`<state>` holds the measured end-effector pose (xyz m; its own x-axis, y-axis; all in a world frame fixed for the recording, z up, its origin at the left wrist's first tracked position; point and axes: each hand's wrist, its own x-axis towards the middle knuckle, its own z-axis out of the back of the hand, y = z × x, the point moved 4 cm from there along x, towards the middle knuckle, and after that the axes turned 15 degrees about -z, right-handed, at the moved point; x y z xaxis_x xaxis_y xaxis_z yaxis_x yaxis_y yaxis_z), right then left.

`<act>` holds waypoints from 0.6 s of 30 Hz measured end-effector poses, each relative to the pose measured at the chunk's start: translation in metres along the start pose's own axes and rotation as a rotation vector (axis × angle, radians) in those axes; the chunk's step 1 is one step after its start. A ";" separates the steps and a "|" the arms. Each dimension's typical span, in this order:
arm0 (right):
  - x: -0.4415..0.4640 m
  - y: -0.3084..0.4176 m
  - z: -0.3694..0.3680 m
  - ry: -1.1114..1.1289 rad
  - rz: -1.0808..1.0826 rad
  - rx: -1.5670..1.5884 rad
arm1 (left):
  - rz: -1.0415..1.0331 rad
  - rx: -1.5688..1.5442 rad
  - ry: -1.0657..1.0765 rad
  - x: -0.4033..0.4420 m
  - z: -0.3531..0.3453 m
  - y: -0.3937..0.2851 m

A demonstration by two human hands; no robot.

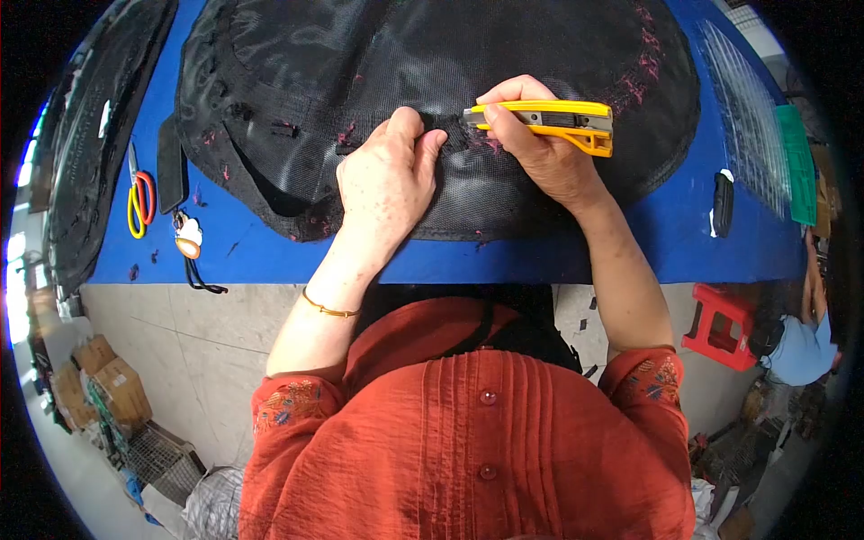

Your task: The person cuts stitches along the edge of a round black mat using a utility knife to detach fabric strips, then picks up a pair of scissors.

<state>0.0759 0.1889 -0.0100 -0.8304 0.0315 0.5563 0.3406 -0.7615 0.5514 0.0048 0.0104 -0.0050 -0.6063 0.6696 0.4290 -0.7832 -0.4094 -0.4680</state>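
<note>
A large black mesh fabric piece [504, 54] lies spread over the blue table, with tufts of dark red thread [634, 85] along its seams. My left hand [391, 175] is closed on the fabric near its middle, thumb and fingers pinching a black band. Close by on the right, my right hand [544, 153] grips a yellow utility knife [576, 121], its tip pointing left at the fabric beside my left hand. The blade's edge is too small to make out. A loose black strap [261, 184] loops out from the fabric to the left.
Scissors with red and yellow handles [141, 202] and a small white charm [188, 236] lie on the blue table [504, 261] at left. A black item [722, 205] rests at right. A red stool [720, 326] stands on the floor; a person in light blue [801, 351] is beyond.
</note>
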 end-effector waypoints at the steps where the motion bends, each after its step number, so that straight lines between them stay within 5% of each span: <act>1: 0.000 0.000 0.001 -0.001 0.000 0.000 | -0.002 0.002 -0.002 0.000 0.000 0.000; 9: 0.001 0.000 0.004 0.078 -0.237 0.212 | -0.014 0.008 -0.025 0.000 0.000 0.000; 16: 0.004 0.008 0.009 0.018 -0.054 0.007 | -0.001 0.006 -0.007 0.000 0.000 0.000; 18: 0.003 0.003 0.008 0.178 -0.521 0.455 | 0.002 0.001 -0.007 0.000 -0.001 0.000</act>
<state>0.0781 0.1920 -0.0016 -0.9814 0.1822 0.0612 -0.0023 -0.3293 0.9442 0.0047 0.0111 -0.0053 -0.6090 0.6641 0.4337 -0.7821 -0.4117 -0.4678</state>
